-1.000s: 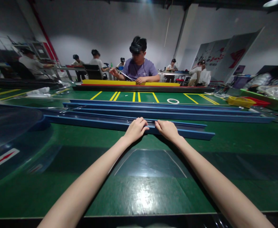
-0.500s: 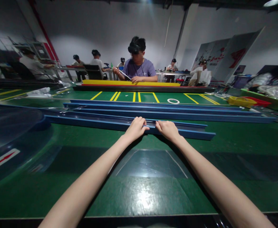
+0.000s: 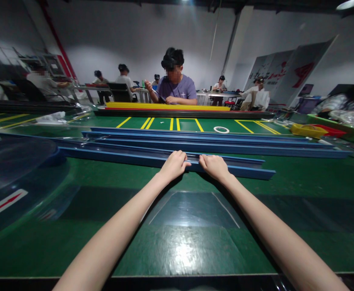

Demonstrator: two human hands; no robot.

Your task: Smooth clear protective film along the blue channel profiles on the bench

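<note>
A long blue channel rail (image 3: 119,157) lies across the green table (image 3: 179,246), nearest of several blue rails. My left hand (image 3: 173,165) rests on its middle, fingers curled over the near edge and pinching it. My right hand (image 3: 214,165) sits close beside it on the same rail, fingers also curled onto the rail's top. Both forearms stretch straight out from me. Behind this rail lie more blue rails (image 3: 213,142), side by side.
A clear plastic sheet (image 3: 16,169) with a red arrow label covers the left of the table. A white ring (image 3: 221,129) lies on yellow floor-style lines. A person in a purple shirt (image 3: 177,87) works behind yellow and red rails (image 3: 164,106). Trays (image 3: 319,129) sit at right.
My hands stay on the blue rail, barely shifted. The person opposite has raised a hand and turned slightly.
</note>
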